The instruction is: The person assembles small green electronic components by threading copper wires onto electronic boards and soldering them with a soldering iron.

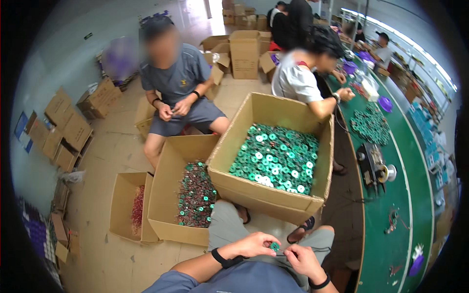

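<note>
Above my lap, my left hand (256,244) pinches a small round green circuit board (275,246) with a hole in its middle. Close beside it, my right hand (304,260) is closed, its thumb and finger pinching what looks like a thin wire at the board's edge. The wire's far end is hidden by the fingers. Beyond my knees stands a big open cardboard box (264,196), holding a heap of similar green round boards (273,156). Left of it, a lower cardboard box (181,235) holds boards tangled with reddish wires (195,193).
A smaller box (124,202) with red wires (138,207) stands at the left. Along the right runs a green workbench (386,215) with a wire spool (388,173) and a board pile (370,123). One co-worker (176,73) sits opposite; another (298,78) works at the bench.
</note>
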A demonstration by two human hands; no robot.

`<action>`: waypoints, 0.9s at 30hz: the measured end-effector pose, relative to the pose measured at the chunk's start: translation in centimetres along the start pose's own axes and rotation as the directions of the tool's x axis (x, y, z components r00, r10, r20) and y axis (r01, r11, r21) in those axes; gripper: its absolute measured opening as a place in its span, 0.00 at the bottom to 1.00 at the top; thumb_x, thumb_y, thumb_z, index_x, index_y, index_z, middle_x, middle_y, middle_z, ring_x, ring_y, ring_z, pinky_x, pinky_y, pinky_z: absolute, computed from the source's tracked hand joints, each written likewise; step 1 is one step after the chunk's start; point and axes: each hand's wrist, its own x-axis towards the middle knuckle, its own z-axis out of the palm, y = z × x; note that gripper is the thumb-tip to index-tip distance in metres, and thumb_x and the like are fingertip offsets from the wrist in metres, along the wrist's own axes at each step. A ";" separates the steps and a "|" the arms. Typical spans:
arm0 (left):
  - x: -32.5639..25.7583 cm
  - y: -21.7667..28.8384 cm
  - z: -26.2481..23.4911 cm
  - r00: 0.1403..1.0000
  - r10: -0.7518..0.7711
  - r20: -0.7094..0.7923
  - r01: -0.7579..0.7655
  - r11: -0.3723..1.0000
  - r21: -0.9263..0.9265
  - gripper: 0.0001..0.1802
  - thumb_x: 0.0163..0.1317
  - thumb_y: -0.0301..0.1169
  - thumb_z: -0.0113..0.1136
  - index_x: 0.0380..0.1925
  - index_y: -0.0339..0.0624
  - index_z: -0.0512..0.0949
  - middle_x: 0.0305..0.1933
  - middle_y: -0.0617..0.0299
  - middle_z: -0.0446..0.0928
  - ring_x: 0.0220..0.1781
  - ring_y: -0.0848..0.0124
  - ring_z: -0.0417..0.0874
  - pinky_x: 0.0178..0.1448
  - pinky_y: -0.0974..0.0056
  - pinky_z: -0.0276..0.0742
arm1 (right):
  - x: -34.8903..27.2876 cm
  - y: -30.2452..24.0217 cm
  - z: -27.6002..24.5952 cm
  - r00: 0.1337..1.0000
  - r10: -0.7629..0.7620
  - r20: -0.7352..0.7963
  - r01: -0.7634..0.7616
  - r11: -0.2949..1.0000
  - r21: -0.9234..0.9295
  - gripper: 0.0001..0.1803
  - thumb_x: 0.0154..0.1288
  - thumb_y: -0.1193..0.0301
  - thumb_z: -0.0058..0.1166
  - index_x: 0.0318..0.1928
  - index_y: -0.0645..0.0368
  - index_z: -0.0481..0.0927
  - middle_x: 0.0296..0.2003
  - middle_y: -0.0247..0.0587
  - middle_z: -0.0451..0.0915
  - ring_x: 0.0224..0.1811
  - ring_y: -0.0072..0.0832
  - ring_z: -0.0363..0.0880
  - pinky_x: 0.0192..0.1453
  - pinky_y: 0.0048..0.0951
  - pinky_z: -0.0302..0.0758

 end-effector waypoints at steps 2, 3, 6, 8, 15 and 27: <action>-0.2 1.3 0.0 0.998 -0.060 0.021 0.060 0.998 0.012 0.26 0.61 0.31 0.73 0.57 0.33 0.79 0.44 0.61 0.83 0.43 0.80 0.81 0.49 0.70 0.80 | 0.1 -0.6 0.0 0.999 -0.031 -0.018 0.031 0.999 -0.014 0.08 0.69 0.68 0.57 0.38 0.59 0.84 0.24 0.47 0.82 0.26 0.44 0.83 0.33 0.37 0.79; -0.2 1.3 -0.2 0.998 -0.057 0.012 0.057 0.998 0.019 0.26 0.61 0.31 0.73 0.57 0.33 0.79 0.44 0.61 0.83 0.43 0.80 0.81 0.49 0.70 0.80 | 0.0 -1.2 -0.1 0.999 -0.033 0.004 0.033 0.999 -0.021 0.08 0.69 0.68 0.56 0.37 0.59 0.84 0.25 0.48 0.82 0.26 0.45 0.83 0.33 0.38 0.79; -0.8 0.9 0.0 0.997 -0.078 0.005 0.078 0.997 -0.024 0.26 0.62 0.30 0.72 0.58 0.32 0.78 0.46 0.61 0.83 0.45 0.79 0.81 0.51 0.70 0.80 | 0.2 -1.7 -0.1 0.999 -0.038 0.039 0.041 0.997 -0.071 0.09 0.69 0.67 0.55 0.37 0.59 0.84 0.26 0.49 0.82 0.28 0.47 0.83 0.34 0.40 0.79; -1.2 0.7 0.0 0.998 -0.068 -0.010 0.067 0.995 -0.069 0.26 0.62 0.29 0.71 0.59 0.32 0.78 0.48 0.61 0.83 0.47 0.79 0.82 0.54 0.69 0.80 | 0.3 -1.8 -0.1 0.998 -0.038 0.045 0.043 0.992 -0.117 0.09 0.69 0.67 0.54 0.37 0.59 0.84 0.26 0.49 0.82 0.29 0.48 0.83 0.35 0.41 0.79; -0.8 -0.2 -0.4 0.994 -0.112 -0.010 0.108 0.970 -0.220 0.23 0.64 0.26 0.69 0.59 0.34 0.78 0.49 0.62 0.84 0.49 0.77 0.83 0.55 0.70 0.80 | 1.1 -1.3 0.3 0.996 -0.090 0.010 0.091 0.994 -0.069 0.10 0.68 0.67 0.54 0.35 0.60 0.83 0.26 0.51 0.82 0.29 0.50 0.83 0.35 0.44 0.79; 0.2 -0.3 1.7 0.986 -0.129 0.108 0.158 0.929 -0.333 0.23 0.64 0.27 0.70 0.58 0.36 0.79 0.48 0.66 0.83 0.43 0.81 0.80 0.50 0.71 0.78 | -0.8 0.9 -2.2 0.966 -0.249 0.065 0.255 0.961 -0.105 0.10 0.68 0.66 0.54 0.32 0.59 0.79 0.25 0.49 0.81 0.28 0.50 0.81 0.32 0.47 0.77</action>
